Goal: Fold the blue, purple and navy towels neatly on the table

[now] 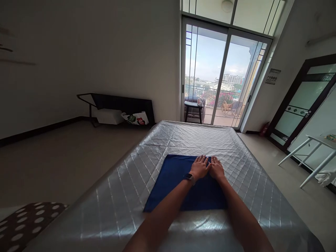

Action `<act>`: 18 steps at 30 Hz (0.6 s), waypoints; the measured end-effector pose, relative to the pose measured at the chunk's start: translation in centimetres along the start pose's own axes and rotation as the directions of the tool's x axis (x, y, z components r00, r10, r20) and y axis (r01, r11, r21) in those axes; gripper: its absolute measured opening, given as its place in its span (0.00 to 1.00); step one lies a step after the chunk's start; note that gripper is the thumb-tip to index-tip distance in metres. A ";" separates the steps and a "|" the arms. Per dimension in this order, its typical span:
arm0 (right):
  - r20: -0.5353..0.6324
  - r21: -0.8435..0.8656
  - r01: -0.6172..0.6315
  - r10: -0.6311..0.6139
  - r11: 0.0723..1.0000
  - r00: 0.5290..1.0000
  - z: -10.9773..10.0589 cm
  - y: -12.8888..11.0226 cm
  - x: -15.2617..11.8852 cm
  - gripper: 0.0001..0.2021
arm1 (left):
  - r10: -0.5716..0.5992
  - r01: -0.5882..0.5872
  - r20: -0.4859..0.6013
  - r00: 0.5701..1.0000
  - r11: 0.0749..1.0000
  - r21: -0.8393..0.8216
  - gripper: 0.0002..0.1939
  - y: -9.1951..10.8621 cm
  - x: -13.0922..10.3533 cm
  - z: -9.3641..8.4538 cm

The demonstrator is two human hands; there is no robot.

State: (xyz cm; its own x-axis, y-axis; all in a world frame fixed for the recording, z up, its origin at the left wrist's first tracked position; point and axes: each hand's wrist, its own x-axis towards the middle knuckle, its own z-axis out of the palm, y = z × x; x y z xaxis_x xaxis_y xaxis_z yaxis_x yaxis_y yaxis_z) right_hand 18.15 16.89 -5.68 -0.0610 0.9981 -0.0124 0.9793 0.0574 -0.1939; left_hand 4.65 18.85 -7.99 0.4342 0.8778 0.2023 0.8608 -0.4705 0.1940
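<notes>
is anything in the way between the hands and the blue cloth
Nothing visible: the left hand and right hand appear to lie directly on the blue cloth, near its far edge.

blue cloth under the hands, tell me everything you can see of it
The dark blue cloth looks like plain fabric, four-sided, with no print visible. It lies flat on the silver quilted cover; whether it is folded is hard to tell. The left hand and right hand rest palm down near its far edge, toward its right side, and the forearms hide parts of it.
</notes>
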 end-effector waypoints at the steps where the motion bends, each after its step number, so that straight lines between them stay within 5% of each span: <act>1: -0.001 -0.002 0.004 -0.004 1.000 1.000 0.0 0.0 0.0 0.30 | -0.018 0.018 0.001 1.000 1.000 0.001 0.28 0.2 0.3 0.3; 4: -0.006 0.013 -0.012 0.012 1.000 1.000 0.1 -0.1 0.0 0.31 | -0.115 0.115 0.005 0.993 0.993 0.016 0.30 -1.7 -0.3 0.3; 12: 0.001 0.029 -0.028 0.028 0.999 1.000 0.0 -0.4 0.0 0.31 | -0.449 0.444 0.030 0.893 0.890 0.103 0.40 -14.2 -6.5 -3.5; 18: 0.008 0.021 -0.031 0.031 0.999 0.999 -0.1 -0.4 0.0 0.31 | -0.467 0.463 0.033 0.884 0.883 0.081 0.40 -15.8 -7.6 -3.6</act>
State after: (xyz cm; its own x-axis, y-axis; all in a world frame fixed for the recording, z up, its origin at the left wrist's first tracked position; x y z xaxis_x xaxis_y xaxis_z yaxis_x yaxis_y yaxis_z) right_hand 17.81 16.83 -5.55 -0.0319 0.9991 -0.0264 0.9765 0.0256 -0.2138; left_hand -13.19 19.28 -9.09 -0.0094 0.9983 0.0566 0.9823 -0.0013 0.1872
